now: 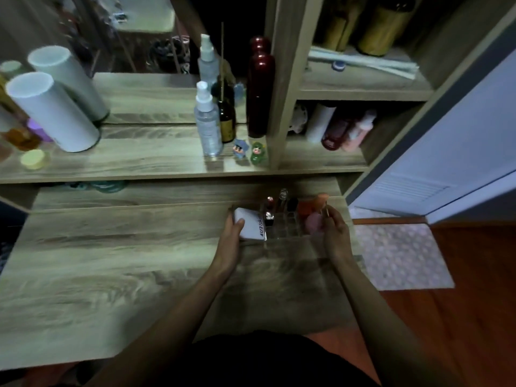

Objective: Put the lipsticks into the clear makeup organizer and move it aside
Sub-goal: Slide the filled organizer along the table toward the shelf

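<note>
The clear makeup organizer (284, 233) sits at the far right of the wooden desk, held from both sides. My left hand (230, 233) grips its left end, thumb on a white compact case (250, 224) lodged there. My right hand (333, 233) grips its right end. Several lipsticks (270, 210) stand upright in its slots, beside an orange sponge (310, 205) and a pink sponge (312, 223). The image is blurred, so I cannot tell whether the organizer is lifted off the desk.
The desk surface (125, 261) stretches to the left. A raised shelf (139, 160) behind holds white cylinders (53, 113), spray bottles (208, 127), a dark red bottle (259, 88) and small figurines (258, 155). Side cubbies (335, 127) hold bottles. A mat (402, 255) lies on the floor at right.
</note>
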